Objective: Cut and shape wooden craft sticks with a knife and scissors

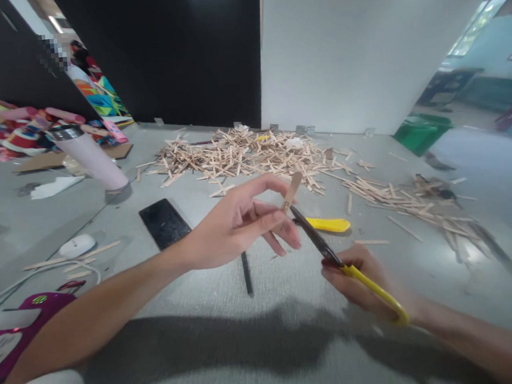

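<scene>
Between the thumb and fingers of my left hand [249, 219] is a short piece of wooden craft stick [294, 187], its rounded end pointing up. My right hand [367, 284] is closed around a pair of scissors [321, 243] with yellow handles and dark blades. The blade tips meet the lower end of the stick piece, close to my left fingertips; whether they touch it I cannot tell. Behind the blades a yellow utility knife [328, 225] lies on the grey table [234, 349]. Below my left hand lies a thin black strip [247, 273].
A large heap of craft sticks [230, 152] lies at the back, with more sticks [400, 197] at right. A black phone [164, 223], a white mouse [76, 246], a pale tumbler [94, 158] and a purple power strip [34, 319] are at left. A green bin [423, 132] stands at far right.
</scene>
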Action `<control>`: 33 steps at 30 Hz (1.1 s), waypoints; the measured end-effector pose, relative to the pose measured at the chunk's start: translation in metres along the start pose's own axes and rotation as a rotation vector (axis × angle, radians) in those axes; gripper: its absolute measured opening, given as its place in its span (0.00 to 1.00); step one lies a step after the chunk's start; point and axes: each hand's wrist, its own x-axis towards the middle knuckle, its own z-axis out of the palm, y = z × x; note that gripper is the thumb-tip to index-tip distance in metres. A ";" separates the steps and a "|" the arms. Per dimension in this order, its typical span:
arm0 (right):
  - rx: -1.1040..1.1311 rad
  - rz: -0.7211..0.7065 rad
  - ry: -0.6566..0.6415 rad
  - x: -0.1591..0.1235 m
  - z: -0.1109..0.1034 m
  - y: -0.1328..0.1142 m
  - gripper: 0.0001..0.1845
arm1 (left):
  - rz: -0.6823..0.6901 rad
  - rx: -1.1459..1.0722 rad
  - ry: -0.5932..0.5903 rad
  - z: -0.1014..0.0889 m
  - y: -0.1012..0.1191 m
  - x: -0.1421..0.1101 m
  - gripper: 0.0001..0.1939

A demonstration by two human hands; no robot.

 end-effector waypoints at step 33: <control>-0.276 -0.059 0.044 0.004 -0.014 -0.011 0.22 | -0.068 0.082 0.038 -0.005 0.018 -0.010 0.11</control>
